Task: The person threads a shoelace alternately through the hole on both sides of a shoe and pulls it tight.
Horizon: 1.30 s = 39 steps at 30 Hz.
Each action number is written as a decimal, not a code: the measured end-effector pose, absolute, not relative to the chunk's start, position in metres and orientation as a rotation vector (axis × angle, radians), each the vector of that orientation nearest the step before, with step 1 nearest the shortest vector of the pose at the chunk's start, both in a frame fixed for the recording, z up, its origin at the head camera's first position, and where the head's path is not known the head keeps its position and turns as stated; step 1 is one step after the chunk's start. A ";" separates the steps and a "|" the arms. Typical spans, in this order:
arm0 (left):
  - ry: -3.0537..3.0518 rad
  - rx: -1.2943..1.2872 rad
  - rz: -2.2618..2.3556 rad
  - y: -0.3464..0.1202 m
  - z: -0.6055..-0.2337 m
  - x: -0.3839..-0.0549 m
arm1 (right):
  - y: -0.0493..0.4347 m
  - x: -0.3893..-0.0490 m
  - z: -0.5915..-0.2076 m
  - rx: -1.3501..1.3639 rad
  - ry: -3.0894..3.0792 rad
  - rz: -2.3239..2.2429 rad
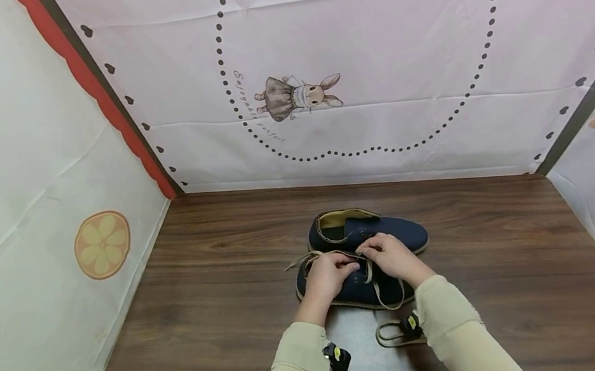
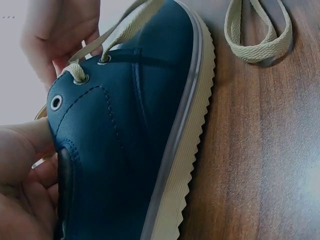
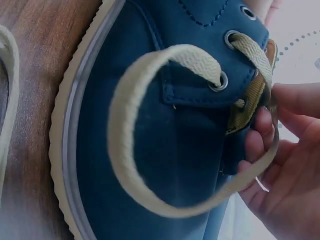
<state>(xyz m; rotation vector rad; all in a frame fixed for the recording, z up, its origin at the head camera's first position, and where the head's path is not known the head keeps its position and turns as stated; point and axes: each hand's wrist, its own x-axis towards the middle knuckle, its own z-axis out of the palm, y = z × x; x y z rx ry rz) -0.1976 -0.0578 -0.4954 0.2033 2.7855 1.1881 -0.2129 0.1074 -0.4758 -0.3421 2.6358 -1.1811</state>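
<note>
Closely paired, a person's two hands work at a navy shoe (image 1: 344,295) that lies directly beneath them on a wood-grain surface (image 1: 226,326), its toe pointing to the right. The right hand (image 1: 390,255) has a flat beige lace (image 3: 120,120) running between its thumb and bent fingers; from there the lace swings out in a wide loop over the shoe's front and back into a metal-rimmed eyelet. The left hand (image 1: 329,274) is at the shoe's opening, thumb and fingers bent close to the edge of the upper; whether it grips anything is hidden. Just in front of the left hand's fingers, a bare eyelet (image 2: 56,102) shows. A matching navy shoe (image 1: 401,232) lies just beyond both hands, also toe to the right, beside the first. Nearer the person, by the right wrist, a folded loop of beige lace (image 2: 260,50) rests on the surface. Both forearms wear pale sleeves (image 1: 297,367). Beyond the hands rises a white fabric panel (image 1: 382,55) printed with a rabbit in a dress, lying sideways.
</note>
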 end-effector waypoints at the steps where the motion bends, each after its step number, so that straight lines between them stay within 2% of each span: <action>1: 2.785 0.200 1.179 -0.058 -0.495 -0.197 | 0.109 -0.212 -0.476 -0.349 2.634 -1.191; 10: 2.610 0.129 1.366 -0.067 -0.495 -0.197 | 0.133 -0.199 -0.478 -0.221 2.606 -1.456; 16: 2.339 0.085 1.852 -0.078 -0.496 -0.200 | 0.151 -0.181 -0.495 -0.440 2.681 -1.172; 26: 1.527 -0.039 2.589 -0.104 -0.492 -0.196 | 0.138 -0.167 -0.511 -0.417 2.848 -0.804; 32: 1.333 -0.033 2.835 -0.123 -0.476 -0.194 | 0.131 -0.168 -0.517 -0.334 2.921 -0.775; 39: 1.252 -0.096 2.911 -0.136 -0.466 -0.194 | 0.127 -0.168 -0.514 -0.319 2.938 -0.802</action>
